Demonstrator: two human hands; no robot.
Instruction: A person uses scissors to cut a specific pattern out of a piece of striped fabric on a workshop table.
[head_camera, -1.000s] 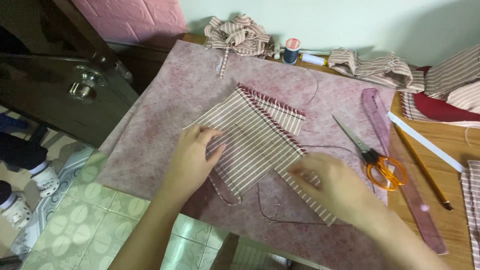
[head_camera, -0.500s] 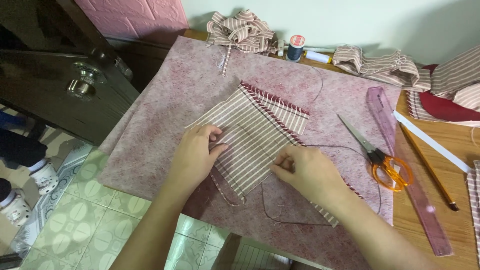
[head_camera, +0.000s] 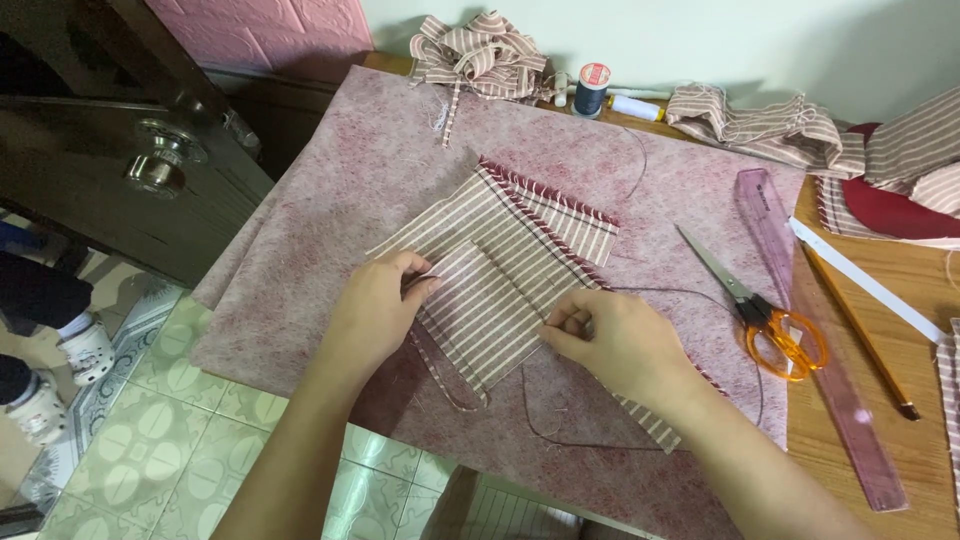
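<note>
Striped cloth (head_camera: 500, 270) pinched by both hands (knuckles up).

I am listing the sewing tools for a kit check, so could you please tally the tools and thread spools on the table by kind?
Scissors, orange handles: 1
Ruler, clear pink: 1
Pencil: 1
Thread spools: 2, dark upright, white lying
Total: 5

Pink-and-white striped fabric (head_camera: 500, 260), orange-handled scissors (head_camera: 760, 315)

Both hands (head_camera: 375, 315) (head_camera: 615, 345) down, fingers pinched
</note>
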